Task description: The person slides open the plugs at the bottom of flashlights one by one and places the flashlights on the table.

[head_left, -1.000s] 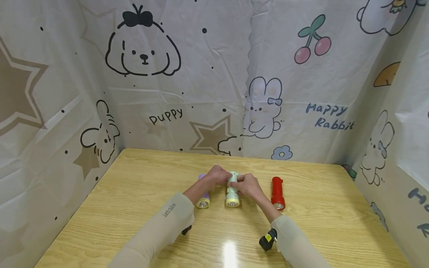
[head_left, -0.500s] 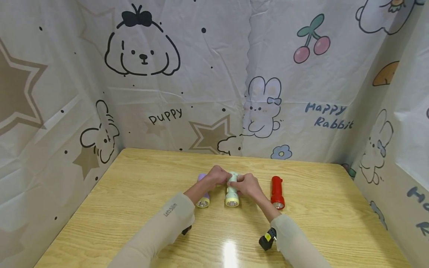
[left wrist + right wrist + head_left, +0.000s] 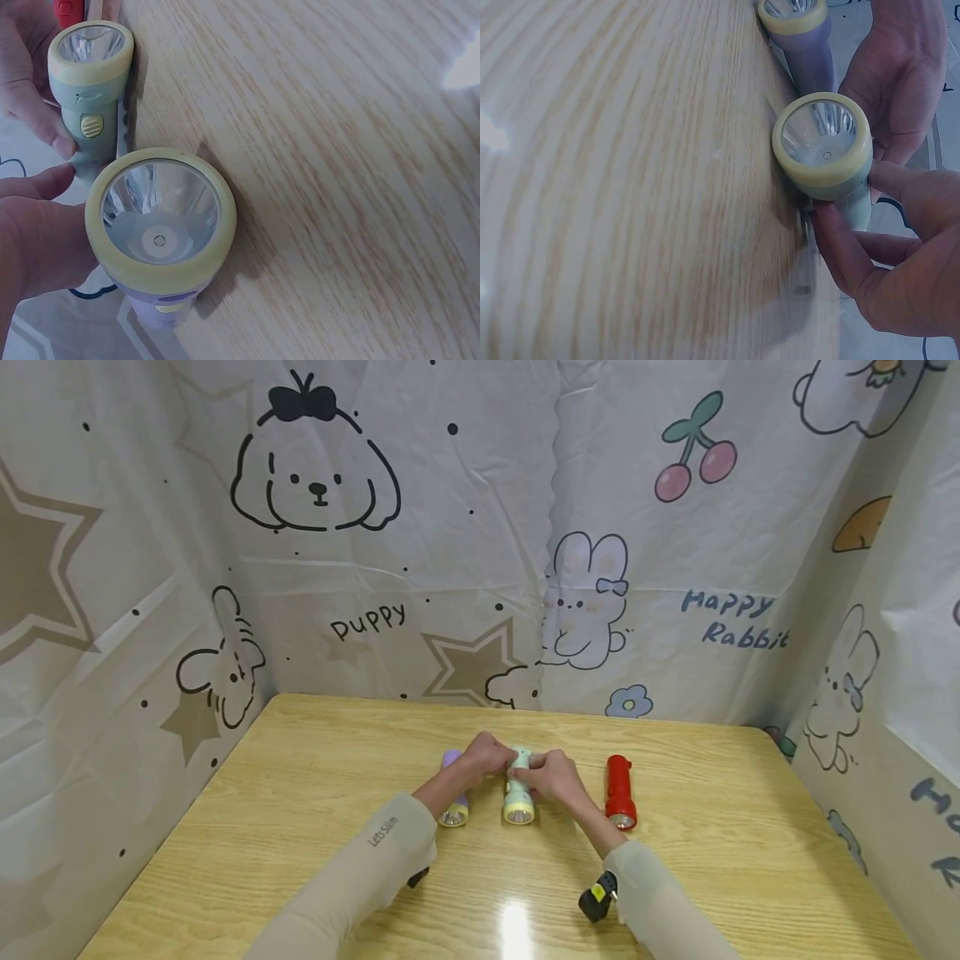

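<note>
A mint-green flashlight [image 3: 518, 793] with a pale yellow head ring lies on the table, its lens toward me. My right hand [image 3: 557, 774] grips its body from the right, thumb on one side and fingers reaching beneath, as the right wrist view shows. At its far end my left hand [image 3: 489, 753] pinches the tail; the exact hold is partly hidden. Close under the left wrist lies a purple flashlight [image 3: 161, 289] with a yellow ring, untouched and partly covered by that arm in the head view. The green flashlight's ribbed yellow switch [image 3: 92, 126] faces up.
A red flashlight [image 3: 619, 789] lies to the right of my right hand, lens also toward me. Behind the wooden table [image 3: 300, 777] hangs a printed cloth [image 3: 450, 527], which also runs along both sides. A black wrist camera [image 3: 597, 897] sits under the right sleeve.
Hands and flashlights keep almost the same places. Only a slight shift of the head view shows.
</note>
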`<state>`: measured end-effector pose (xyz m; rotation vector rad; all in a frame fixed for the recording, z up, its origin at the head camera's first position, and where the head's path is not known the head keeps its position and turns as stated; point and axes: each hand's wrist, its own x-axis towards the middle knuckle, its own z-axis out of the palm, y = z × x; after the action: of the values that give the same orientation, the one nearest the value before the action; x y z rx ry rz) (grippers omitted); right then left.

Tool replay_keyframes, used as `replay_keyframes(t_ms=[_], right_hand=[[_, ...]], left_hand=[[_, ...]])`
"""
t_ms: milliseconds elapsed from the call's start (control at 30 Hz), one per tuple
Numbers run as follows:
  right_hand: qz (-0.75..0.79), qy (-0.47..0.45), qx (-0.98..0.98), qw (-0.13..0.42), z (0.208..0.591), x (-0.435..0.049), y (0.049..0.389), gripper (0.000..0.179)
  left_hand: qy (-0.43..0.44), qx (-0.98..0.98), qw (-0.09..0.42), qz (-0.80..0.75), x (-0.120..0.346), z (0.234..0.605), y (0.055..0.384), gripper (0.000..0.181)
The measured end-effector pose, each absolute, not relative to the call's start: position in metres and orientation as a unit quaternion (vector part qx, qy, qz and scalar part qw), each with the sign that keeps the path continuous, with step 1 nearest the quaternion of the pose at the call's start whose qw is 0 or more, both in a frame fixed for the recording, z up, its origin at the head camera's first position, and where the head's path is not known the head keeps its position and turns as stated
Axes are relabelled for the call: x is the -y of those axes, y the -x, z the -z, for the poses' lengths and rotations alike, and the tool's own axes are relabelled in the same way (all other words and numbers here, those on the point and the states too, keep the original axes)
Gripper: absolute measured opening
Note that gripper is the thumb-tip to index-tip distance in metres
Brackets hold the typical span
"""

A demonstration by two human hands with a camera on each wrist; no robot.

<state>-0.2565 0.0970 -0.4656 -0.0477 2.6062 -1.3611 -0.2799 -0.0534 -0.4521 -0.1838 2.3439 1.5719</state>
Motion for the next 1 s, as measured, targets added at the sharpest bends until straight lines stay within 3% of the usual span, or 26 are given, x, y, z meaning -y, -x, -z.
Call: replay_keyframes(t_ms=[467,1000], right_hand=[[0.459,0.017,-0.883,0.098,0.4682,-0.0984,0.2576,0.026],[0.456,0.012,-0.884,0.102,0.4692,-0.0987,0.2592,0.026]], left_hand=[[0.058,-0.822,0.156,-0.545,0.0518,0.4549,0.2812,0.032],[0.069,-0.826,0.155,-0.538,0.0518,0.4534,0.2819,0.017]])
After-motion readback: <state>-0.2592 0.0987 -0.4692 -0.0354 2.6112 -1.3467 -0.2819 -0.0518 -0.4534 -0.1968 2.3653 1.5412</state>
